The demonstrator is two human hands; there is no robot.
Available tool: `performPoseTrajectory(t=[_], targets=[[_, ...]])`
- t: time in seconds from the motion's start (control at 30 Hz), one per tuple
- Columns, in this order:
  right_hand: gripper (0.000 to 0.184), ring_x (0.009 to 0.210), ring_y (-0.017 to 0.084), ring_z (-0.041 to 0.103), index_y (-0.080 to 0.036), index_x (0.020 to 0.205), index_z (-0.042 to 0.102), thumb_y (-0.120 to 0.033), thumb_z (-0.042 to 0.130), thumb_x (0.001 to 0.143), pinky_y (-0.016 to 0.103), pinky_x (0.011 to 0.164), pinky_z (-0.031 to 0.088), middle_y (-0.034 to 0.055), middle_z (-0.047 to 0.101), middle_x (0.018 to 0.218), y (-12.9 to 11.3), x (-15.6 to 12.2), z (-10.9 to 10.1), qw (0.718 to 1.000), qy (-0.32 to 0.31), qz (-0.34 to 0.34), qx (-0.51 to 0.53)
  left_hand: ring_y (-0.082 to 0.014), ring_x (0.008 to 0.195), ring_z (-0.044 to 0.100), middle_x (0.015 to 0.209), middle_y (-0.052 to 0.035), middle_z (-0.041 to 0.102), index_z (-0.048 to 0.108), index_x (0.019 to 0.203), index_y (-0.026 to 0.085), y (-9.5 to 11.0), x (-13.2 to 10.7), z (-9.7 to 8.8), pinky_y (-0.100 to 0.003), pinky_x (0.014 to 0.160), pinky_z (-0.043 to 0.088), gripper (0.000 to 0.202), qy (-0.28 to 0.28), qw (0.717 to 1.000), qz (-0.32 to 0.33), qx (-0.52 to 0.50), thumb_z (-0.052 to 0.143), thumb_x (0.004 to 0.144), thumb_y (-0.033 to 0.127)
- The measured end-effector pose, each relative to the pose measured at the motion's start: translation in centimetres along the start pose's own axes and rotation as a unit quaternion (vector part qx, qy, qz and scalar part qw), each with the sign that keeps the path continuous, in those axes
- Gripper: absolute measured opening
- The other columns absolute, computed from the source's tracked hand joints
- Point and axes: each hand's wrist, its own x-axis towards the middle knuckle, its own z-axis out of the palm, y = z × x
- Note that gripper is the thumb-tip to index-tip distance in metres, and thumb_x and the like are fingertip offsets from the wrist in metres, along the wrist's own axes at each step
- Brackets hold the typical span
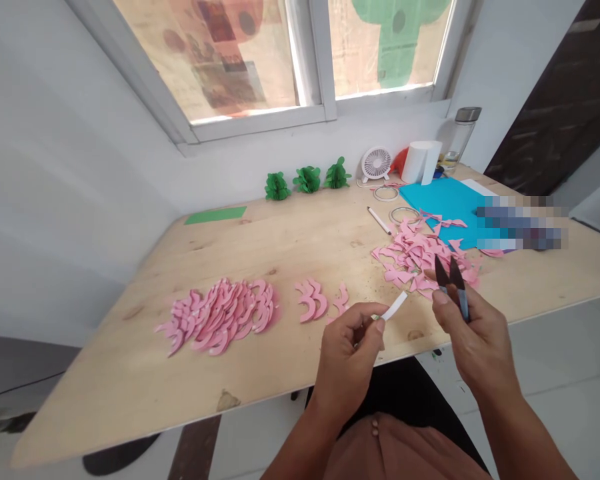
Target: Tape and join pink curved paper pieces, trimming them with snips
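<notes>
Pinched in my left hand (353, 350) is a small white strip (395, 307), its free end pointing up and to the right. My right hand (473, 327) is closed round a pair of thread snips (450, 277), whose dark blades stand apart and point upward. Pink scraps (413, 253) lie heaped just behind the snips. Left of my left hand are a few curved pink pieces (313, 300), and farther left a large overlapping pile of pink curved cutouts (230, 313). Some of these cutouts show small white patches.
Along the wall stand green paper shapes (307, 180), a small white fan (377, 164), a paper roll (421, 162) and a glass bottle (463, 140). Blue sheets (437, 203) lie at right, with a white pen (379, 220) and rings nearby. The wooden table's (180, 393) front edge is close to my body.
</notes>
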Motion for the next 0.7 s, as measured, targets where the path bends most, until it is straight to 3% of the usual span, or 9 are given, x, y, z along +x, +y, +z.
performPoseTrajectory(t=[0.2,0.4,0.7], targets=[[0.049,0.054,0.013,0.039,-0.017,0.088,0.069,-0.057,0.041,0.090,0.026,0.049,0.031,-0.0003,0.045,0.059,2.3,-0.8,0.4,0.969,-0.150,0.100,0.169,-0.0082,0.047,0.036,0.054,0.0036,0.048,0.071,0.094,0.016,0.1,0.1,-0.1,-0.020,0.046,0.029,0.023,0.008,0.999,-0.025,-0.029,0.057,0.080,0.029],[0.049,0.048,0.010,0.028,-0.016,0.074,0.065,-0.062,0.050,0.083,0.023,0.044,0.019,-0.0042,0.033,0.053,2.2,-1.6,1.1,0.949,-0.168,0.180,0.199,-0.0086,0.049,0.039,0.055,0.0036,0.049,0.071,0.091,0.017,0.0,0.0,-0.3,-0.020,0.048,0.032,0.021,0.016,1.000,-0.017,-0.020,0.057,0.080,0.028],[0.042,0.048,0.009,0.019,-0.018,0.078,0.061,-0.059,0.056,0.081,0.023,0.044,0.012,-0.0059,0.030,0.055,1.8,-1.8,1.2,0.918,-0.225,0.179,0.274,-0.0091,0.049,0.043,0.057,0.0026,0.053,0.070,0.093,0.018,-0.6,-0.3,-0.5,-0.020,0.047,0.036,0.023,0.026,0.999,-0.014,-0.026,0.059,0.079,0.032]])
